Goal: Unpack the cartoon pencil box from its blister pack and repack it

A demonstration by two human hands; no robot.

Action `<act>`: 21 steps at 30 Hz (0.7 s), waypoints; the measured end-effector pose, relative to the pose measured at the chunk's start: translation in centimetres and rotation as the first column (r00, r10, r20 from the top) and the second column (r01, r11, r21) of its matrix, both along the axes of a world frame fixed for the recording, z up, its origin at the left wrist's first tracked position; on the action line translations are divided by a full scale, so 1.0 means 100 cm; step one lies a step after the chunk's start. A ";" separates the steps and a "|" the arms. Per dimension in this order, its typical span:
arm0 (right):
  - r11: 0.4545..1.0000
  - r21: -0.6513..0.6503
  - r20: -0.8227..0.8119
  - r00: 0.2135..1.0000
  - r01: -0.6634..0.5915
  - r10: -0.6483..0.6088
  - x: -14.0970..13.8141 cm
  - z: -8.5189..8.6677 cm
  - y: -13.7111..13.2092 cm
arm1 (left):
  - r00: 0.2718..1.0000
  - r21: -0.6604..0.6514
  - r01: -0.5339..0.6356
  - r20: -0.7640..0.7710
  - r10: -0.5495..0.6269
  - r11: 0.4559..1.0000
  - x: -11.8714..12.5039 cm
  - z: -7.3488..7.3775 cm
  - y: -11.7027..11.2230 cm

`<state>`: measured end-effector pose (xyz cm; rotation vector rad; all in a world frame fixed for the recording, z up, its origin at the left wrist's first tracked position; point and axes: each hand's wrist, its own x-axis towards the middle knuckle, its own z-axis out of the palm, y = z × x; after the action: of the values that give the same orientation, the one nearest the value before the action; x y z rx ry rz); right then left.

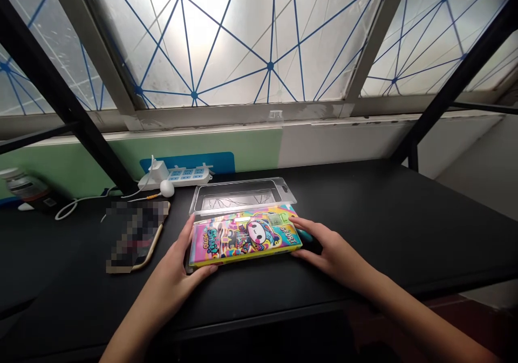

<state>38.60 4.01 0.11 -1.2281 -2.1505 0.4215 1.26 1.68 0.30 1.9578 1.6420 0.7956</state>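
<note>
The bright cartoon-printed rectangular pencil case (245, 236) lies flat mid-worktop (384, 217). The left hand (178, 266) and right hand (329, 252) clasp its short ends, fingers curled against it. A clear plastic packaging shell (243, 194) touches its far side, so a forward shove would probably knock it. A gold-edged phone (135, 236) crowds the left. Open room lies right, and the near edge is close.

left hand (180, 268) bare | right hand (327, 250) bare | forearms (140, 322) bare
</note>
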 end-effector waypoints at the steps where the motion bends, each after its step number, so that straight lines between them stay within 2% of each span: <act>1: 0.999 0.045 -0.015 1.000 -0.001 0.002 0.001 0.000 -0.001 | 1.000 0.050 0.012 -0.008 -0.012 0.999 0.001 0.000 0.000; 4: 0.992 0.119 -0.102 0.994 0.035 -0.023 0.002 0.008 0.003 | 0.998 0.240 0.042 -0.059 -0.028 0.970 0.006 0.005 0.006; 6: 0.989 0.129 -0.155 0.986 0.074 -0.054 0.003 0.019 0.016 | 0.994 0.327 0.045 -0.110 -0.009 0.944 0.011 0.018 0.018; 8: 0.988 0.125 -0.198 0.978 0.091 -0.065 0.001 0.032 0.037 | 0.991 0.336 0.007 -0.129 0.039 0.942 0.015 0.037 0.040; 10: 0.992 0.099 -0.264 0.963 0.075 -0.046 -0.004 0.041 0.062 | 0.988 0.305 0.012 -0.147 0.035 0.952 0.019 0.057 0.067; 13: 0.997 0.060 -0.322 0.946 0.058 -0.036 -0.014 0.042 0.095 | 0.981 0.273 0.037 -0.194 0.017 0.961 0.023 0.077 0.104; 16: 0.998 0.023 -0.303 0.952 0.059 -0.049 -0.021 0.028 0.111 | 0.973 0.290 0.010 -0.224 0.058 0.957 0.021 0.073 0.126; 21: 0.997 -0.047 -0.223 0.973 0.054 -0.063 -0.019 0.009 0.114 | 0.940 0.171 0.017 -0.338 0.043 0.985 0.012 0.039 0.132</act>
<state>36.69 15.45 1.06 -1.2023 -1.9183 0.5538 2.41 14.87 4.22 2.3132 1.8327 0.6466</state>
